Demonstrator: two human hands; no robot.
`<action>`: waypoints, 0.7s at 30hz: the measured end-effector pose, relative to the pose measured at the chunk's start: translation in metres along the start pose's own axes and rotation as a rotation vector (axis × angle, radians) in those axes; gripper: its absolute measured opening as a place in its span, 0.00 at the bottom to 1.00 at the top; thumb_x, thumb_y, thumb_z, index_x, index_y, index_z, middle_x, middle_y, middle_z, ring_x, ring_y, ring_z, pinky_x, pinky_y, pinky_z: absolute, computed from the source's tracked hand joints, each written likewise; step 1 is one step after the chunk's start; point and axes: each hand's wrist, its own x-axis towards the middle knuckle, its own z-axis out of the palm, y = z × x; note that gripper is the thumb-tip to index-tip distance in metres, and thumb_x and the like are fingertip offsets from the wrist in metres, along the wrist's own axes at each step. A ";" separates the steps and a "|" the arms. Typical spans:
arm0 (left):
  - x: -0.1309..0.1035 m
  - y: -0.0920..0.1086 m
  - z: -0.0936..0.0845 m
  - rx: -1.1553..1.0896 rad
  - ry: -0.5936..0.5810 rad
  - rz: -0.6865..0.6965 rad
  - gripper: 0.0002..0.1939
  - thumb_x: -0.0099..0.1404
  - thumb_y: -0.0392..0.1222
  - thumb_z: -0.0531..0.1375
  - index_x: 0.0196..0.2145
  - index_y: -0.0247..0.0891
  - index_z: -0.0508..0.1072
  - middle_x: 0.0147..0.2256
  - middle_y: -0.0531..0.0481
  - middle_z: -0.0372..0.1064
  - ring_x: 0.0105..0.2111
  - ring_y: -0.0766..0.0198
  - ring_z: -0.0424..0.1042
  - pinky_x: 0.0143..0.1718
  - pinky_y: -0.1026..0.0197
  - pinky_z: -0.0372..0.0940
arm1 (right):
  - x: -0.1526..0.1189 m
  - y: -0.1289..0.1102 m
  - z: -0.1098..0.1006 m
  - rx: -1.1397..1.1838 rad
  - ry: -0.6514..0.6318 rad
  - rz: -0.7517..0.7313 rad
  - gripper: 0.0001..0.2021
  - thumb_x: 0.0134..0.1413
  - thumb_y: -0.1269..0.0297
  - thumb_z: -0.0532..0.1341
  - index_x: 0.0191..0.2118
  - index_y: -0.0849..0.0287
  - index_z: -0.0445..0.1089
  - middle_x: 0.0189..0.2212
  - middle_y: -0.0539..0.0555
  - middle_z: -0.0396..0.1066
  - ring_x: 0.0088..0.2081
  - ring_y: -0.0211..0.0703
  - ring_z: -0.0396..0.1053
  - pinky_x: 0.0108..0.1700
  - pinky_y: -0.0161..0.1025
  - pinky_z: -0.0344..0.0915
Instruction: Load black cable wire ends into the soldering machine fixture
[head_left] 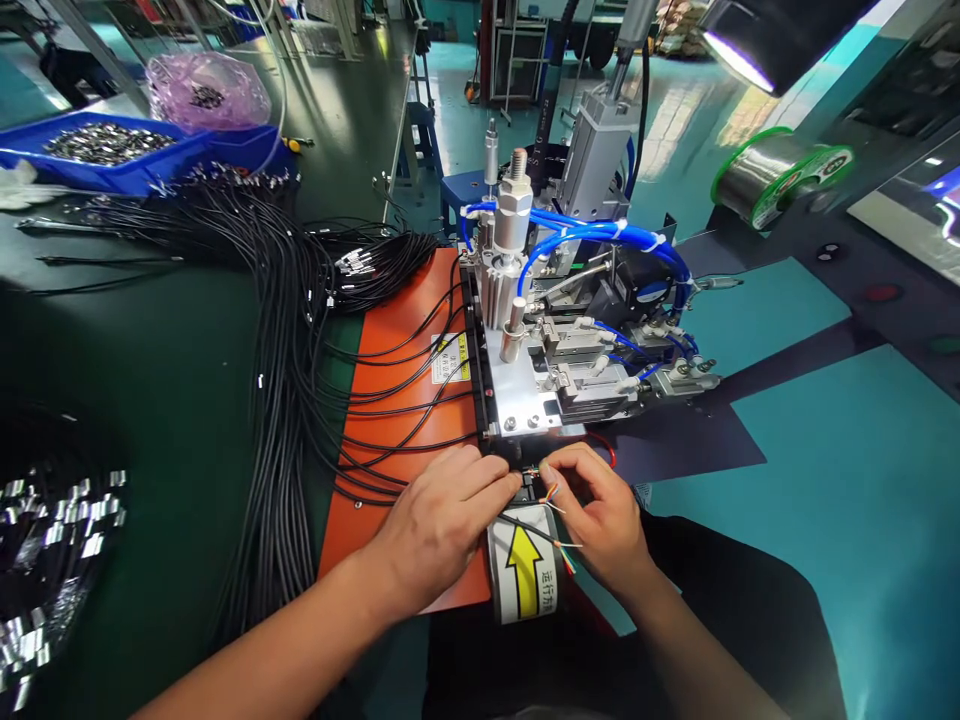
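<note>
My left hand point(446, 510) is closed at the front of the machine, its fingertips pressed together on a black cable that passes beneath it. Opposite it, my right hand point(596, 505) pinches thin coloured wires point(532, 471) at the cable's end, between thumb and forefinger. Just below the fingertips, two more cable ends with splayed coloured wires point(566, 560) stick out over a round white label with a yellow arrow point(523, 570). The soldering machine point(525, 390), with metal cylinders and blue air hoses, stands directly beyond my hands. My fingers partly hide the slot where the wires sit.
Black cables point(281, 400) lie bundled across the orange plate point(397, 350) and the dark table on the left. Blue trays point(112, 155) hold small metal parts. A solder wire spool point(780, 175) hangs at right, and a lamp point(780, 40) overhangs the machine.
</note>
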 end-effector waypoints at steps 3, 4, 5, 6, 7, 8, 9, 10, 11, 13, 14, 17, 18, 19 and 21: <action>0.000 0.000 0.001 0.008 0.001 -0.003 0.14 0.69 0.30 0.53 0.49 0.34 0.71 0.39 0.44 0.71 0.36 0.60 0.66 0.39 0.56 0.64 | 0.000 0.001 0.000 0.018 -0.024 0.053 0.08 0.64 0.60 0.57 0.36 0.56 0.70 0.32 0.52 0.71 0.32 0.41 0.68 0.34 0.37 0.66; 0.000 0.000 0.001 0.010 0.003 -0.003 0.13 0.69 0.30 0.53 0.49 0.34 0.71 0.39 0.43 0.71 0.37 0.60 0.66 0.39 0.56 0.64 | -0.001 0.001 0.000 0.018 -0.029 0.062 0.08 0.64 0.60 0.57 0.36 0.56 0.70 0.32 0.52 0.70 0.32 0.41 0.68 0.34 0.37 0.66; 0.000 0.000 0.001 0.011 0.005 -0.002 0.13 0.69 0.30 0.53 0.50 0.34 0.71 0.39 0.43 0.71 0.36 0.60 0.66 0.39 0.56 0.64 | -0.001 0.001 0.000 0.015 -0.033 0.069 0.09 0.65 0.60 0.56 0.36 0.56 0.69 0.32 0.52 0.70 0.32 0.41 0.68 0.34 0.36 0.65; 0.000 0.000 0.001 0.011 0.005 -0.001 0.14 0.69 0.30 0.53 0.50 0.34 0.71 0.39 0.44 0.71 0.36 0.59 0.66 0.38 0.56 0.64 | -0.002 0.002 0.001 0.012 -0.037 0.076 0.09 0.65 0.59 0.56 0.36 0.57 0.69 0.32 0.52 0.70 0.32 0.41 0.68 0.34 0.36 0.65; 0.000 0.000 0.001 0.011 0.005 -0.001 0.13 0.69 0.31 0.53 0.50 0.34 0.71 0.39 0.44 0.71 0.36 0.59 0.65 0.38 0.56 0.64 | -0.002 0.002 0.002 0.009 -0.038 0.082 0.09 0.65 0.59 0.56 0.36 0.57 0.68 0.31 0.52 0.70 0.31 0.40 0.68 0.34 0.36 0.65; 0.000 0.000 0.001 0.010 0.004 -0.001 0.13 0.69 0.31 0.53 0.50 0.34 0.71 0.38 0.44 0.71 0.36 0.59 0.65 0.38 0.56 0.63 | -0.003 0.002 0.002 0.009 -0.038 0.088 0.09 0.65 0.60 0.56 0.36 0.57 0.68 0.31 0.52 0.69 0.32 0.40 0.68 0.34 0.36 0.65; 0.000 0.000 0.001 0.010 0.004 -0.002 0.13 0.69 0.31 0.53 0.49 0.34 0.71 0.38 0.44 0.71 0.36 0.59 0.65 0.38 0.56 0.63 | -0.003 0.002 0.003 0.011 -0.039 0.092 0.09 0.65 0.60 0.56 0.36 0.57 0.68 0.31 0.51 0.69 0.32 0.40 0.67 0.34 0.36 0.65; 0.000 0.001 0.001 0.010 0.005 -0.003 0.13 0.69 0.31 0.53 0.49 0.34 0.71 0.38 0.44 0.71 0.36 0.59 0.65 0.38 0.56 0.63 | -0.003 0.002 0.003 0.015 -0.042 0.096 0.09 0.65 0.60 0.56 0.36 0.57 0.68 0.31 0.51 0.69 0.32 0.40 0.67 0.34 0.36 0.65; 0.000 0.000 0.002 0.009 0.006 -0.004 0.13 0.69 0.31 0.53 0.49 0.34 0.71 0.38 0.44 0.71 0.36 0.59 0.65 0.38 0.56 0.63 | -0.003 0.002 0.003 0.020 -0.044 0.099 0.09 0.65 0.60 0.56 0.36 0.57 0.68 0.31 0.51 0.69 0.32 0.40 0.67 0.35 0.36 0.64; 0.000 0.000 0.002 0.010 0.005 -0.004 0.12 0.70 0.31 0.53 0.49 0.34 0.71 0.38 0.44 0.71 0.37 0.59 0.65 0.39 0.56 0.63 | -0.003 0.001 0.003 0.032 -0.051 0.109 0.09 0.65 0.60 0.56 0.36 0.57 0.68 0.32 0.51 0.69 0.32 0.40 0.67 0.35 0.36 0.64; 0.000 0.000 0.002 0.012 0.003 -0.003 0.12 0.70 0.31 0.53 0.49 0.34 0.71 0.38 0.44 0.71 0.37 0.59 0.65 0.39 0.56 0.63 | -0.002 0.000 0.002 0.038 -0.056 0.115 0.08 0.65 0.60 0.56 0.37 0.57 0.68 0.32 0.51 0.68 0.32 0.40 0.67 0.35 0.36 0.64; -0.001 0.000 0.003 0.019 -0.005 -0.002 0.13 0.69 0.30 0.53 0.48 0.34 0.71 0.37 0.44 0.71 0.36 0.60 0.65 0.37 0.56 0.63 | -0.001 -0.003 0.001 0.051 -0.056 0.107 0.08 0.65 0.60 0.56 0.36 0.57 0.68 0.32 0.51 0.68 0.33 0.40 0.67 0.35 0.36 0.64; -0.001 0.000 0.003 0.019 -0.007 -0.003 0.13 0.69 0.30 0.53 0.48 0.34 0.71 0.37 0.44 0.71 0.35 0.60 0.65 0.37 0.56 0.63 | -0.001 -0.003 0.001 0.049 -0.047 0.093 0.08 0.65 0.61 0.57 0.36 0.57 0.68 0.33 0.51 0.68 0.33 0.41 0.67 0.35 0.36 0.64; -0.001 0.000 0.003 0.017 -0.008 -0.004 0.13 0.69 0.29 0.53 0.48 0.34 0.71 0.37 0.44 0.71 0.36 0.60 0.65 0.37 0.56 0.63 | -0.001 -0.004 0.000 0.042 -0.035 0.075 0.07 0.64 0.61 0.57 0.36 0.57 0.69 0.33 0.52 0.68 0.34 0.41 0.67 0.35 0.36 0.64; -0.001 0.000 0.003 0.011 -0.008 -0.004 0.13 0.68 0.29 0.53 0.48 0.34 0.71 0.38 0.44 0.70 0.36 0.60 0.65 0.38 0.56 0.63 | -0.001 -0.005 -0.001 0.012 -0.011 0.030 0.07 0.64 0.62 0.57 0.36 0.57 0.69 0.35 0.53 0.68 0.35 0.41 0.67 0.36 0.37 0.64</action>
